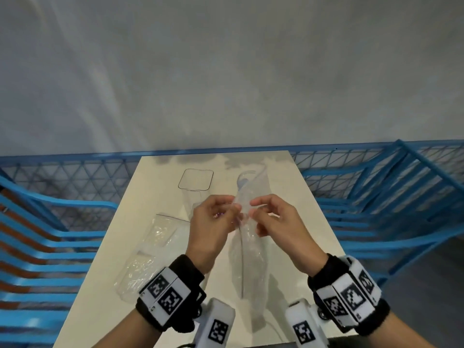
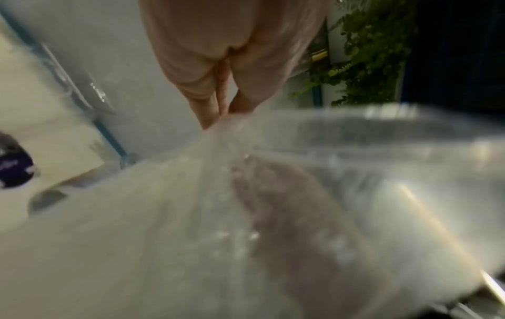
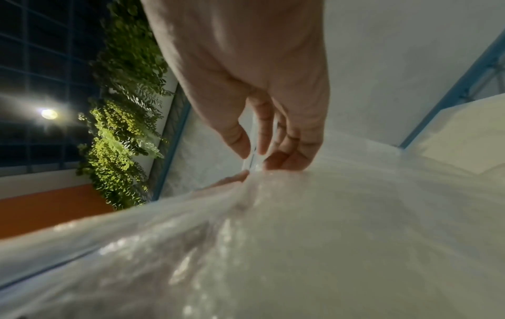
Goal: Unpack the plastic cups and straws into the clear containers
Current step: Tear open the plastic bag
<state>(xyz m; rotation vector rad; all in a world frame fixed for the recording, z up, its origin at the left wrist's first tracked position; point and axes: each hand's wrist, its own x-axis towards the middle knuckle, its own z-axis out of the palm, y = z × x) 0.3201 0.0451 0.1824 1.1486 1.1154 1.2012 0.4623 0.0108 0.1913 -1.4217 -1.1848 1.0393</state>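
White table (image 1: 308, 212) runs away from the person toward a grey wall; blue chairs (image 1: 391, 214) flank its left and right edges, a blue mesh rail (image 1: 75, 172) crosses behind the far edge. Bare tabletop lies along the right side and the far left corner. Clear container (image 1: 195, 179) stands upright near the far edge, left of centre. Two flat plastic packs (image 1: 148, 252) lie at the near left, just beside each other. Long clear plastic bag (image 1: 247, 249) is held up over the table's middle, its contents not discernible. Left hand (image 1: 213, 222) and right hand (image 1: 272, 221) meet at the bag's upper part, wrists raised, fingers curled; each pinches the film between thumb and fingertips, almost touching each other
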